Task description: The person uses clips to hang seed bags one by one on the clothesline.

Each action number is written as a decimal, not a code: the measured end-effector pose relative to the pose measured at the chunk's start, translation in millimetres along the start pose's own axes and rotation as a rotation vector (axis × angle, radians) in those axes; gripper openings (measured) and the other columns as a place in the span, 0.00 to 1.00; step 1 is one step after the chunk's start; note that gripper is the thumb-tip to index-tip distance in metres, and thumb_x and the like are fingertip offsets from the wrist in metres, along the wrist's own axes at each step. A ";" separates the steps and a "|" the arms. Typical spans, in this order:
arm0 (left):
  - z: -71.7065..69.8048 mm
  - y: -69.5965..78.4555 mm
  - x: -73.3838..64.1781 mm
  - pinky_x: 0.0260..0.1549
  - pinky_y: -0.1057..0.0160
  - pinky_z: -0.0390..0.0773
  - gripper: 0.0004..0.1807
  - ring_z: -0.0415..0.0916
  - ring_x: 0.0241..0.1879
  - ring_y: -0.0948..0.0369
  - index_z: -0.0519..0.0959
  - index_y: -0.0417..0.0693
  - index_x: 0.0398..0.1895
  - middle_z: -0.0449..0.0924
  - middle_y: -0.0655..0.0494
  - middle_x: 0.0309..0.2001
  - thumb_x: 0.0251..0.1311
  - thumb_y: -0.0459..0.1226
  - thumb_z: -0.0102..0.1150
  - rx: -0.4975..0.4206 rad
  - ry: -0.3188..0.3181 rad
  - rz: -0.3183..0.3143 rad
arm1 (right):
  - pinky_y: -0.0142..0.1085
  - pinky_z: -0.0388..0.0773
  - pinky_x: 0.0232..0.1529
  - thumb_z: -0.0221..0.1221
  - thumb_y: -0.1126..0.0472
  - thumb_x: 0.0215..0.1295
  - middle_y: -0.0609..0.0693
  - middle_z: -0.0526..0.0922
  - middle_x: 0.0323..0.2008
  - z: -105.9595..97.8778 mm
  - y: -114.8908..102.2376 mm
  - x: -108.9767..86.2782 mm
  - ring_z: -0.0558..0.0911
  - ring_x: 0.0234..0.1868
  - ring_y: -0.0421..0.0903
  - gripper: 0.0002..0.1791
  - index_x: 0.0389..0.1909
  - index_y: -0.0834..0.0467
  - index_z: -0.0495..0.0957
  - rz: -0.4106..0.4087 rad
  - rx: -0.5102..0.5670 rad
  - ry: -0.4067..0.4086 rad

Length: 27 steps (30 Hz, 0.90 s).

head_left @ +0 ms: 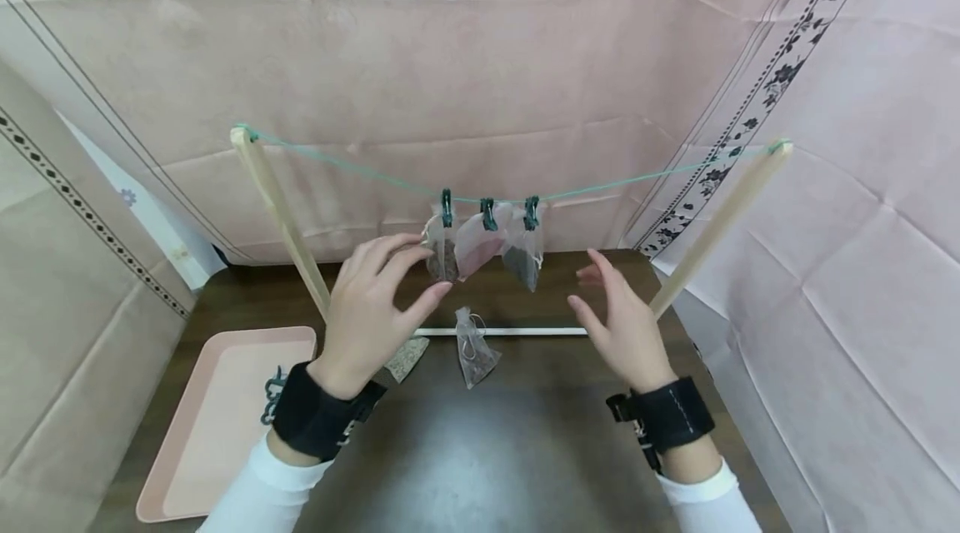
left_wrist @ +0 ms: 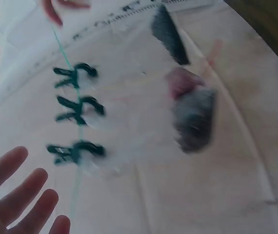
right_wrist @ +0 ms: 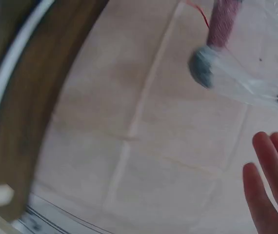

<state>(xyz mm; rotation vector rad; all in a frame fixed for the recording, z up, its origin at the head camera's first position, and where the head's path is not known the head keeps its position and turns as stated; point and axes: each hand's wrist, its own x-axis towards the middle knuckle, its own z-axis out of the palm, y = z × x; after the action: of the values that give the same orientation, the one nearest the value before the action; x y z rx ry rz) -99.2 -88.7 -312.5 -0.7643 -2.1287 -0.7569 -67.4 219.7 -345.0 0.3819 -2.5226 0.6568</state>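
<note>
Three small sheer pouches hang from a green cord [head_left: 337,165], each by a dark green clip [head_left: 446,208]. The left pouch [head_left: 442,256] has dark filling, the middle one [head_left: 478,246] pink, the right one [head_left: 523,260] blackish-grey. My left hand [head_left: 371,308] is just in front of the left pouch, fingers spread and loosely bent, overlapping its edge. In the left wrist view its fingers [left_wrist: 24,195] hold nothing. Right of the pouches my right hand [head_left: 618,321] is raised in the air, fingers parted; nothing is between its fingers [right_wrist: 270,165] in the right wrist view.
Wooden posts [head_left: 281,216] carry the cord, with a white bar [head_left: 532,331] low between them. On the dark table lie a drawstring pouch [head_left: 476,354] and a greenish-filled pouch [head_left: 407,358], partly behind my left hand. A pink tray [head_left: 213,400] holds more clips [head_left: 272,400] at left.
</note>
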 end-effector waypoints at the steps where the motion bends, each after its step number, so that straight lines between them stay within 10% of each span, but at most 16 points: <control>1: -0.7 -3.9 -5.7 0.49 0.55 0.62 0.27 0.65 0.53 0.55 0.75 0.50 0.51 0.71 0.55 0.53 0.51 0.55 0.57 0.010 -0.005 -0.022 | 0.43 0.73 0.38 0.55 0.51 0.61 0.48 0.72 0.52 5.7 1.7 -7.0 0.73 0.50 0.46 0.36 0.67 0.49 0.50 0.035 0.026 -0.004; 13: 1.9 -35.2 -81.5 0.53 0.46 0.57 0.40 0.60 0.59 0.51 0.58 0.58 0.66 0.65 0.52 0.60 0.49 0.57 0.58 0.071 -0.105 -0.346 | 0.46 0.62 0.55 0.55 0.48 0.60 0.46 0.65 0.60 72.7 13.3 -80.1 0.63 0.61 0.45 0.38 0.68 0.46 0.48 0.274 0.168 -0.018; 27: 14.3 -71.5 -170.5 0.49 0.43 0.58 0.42 0.62 0.56 0.48 0.61 0.52 0.64 0.65 0.48 0.59 0.47 0.61 0.56 0.109 -0.169 -0.690 | 0.50 0.60 0.56 0.54 0.46 0.60 0.49 0.60 0.64 125.0 12.2 -134.6 0.60 0.63 0.48 0.37 0.67 0.49 0.51 0.427 0.192 -0.115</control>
<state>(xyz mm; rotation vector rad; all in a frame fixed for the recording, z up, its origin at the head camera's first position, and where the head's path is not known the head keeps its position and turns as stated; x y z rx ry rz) -62.6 -172.0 -474.2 -0.0100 -2.5899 -0.9304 -9.3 184.0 -515.9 -0.0647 -2.6817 1.0697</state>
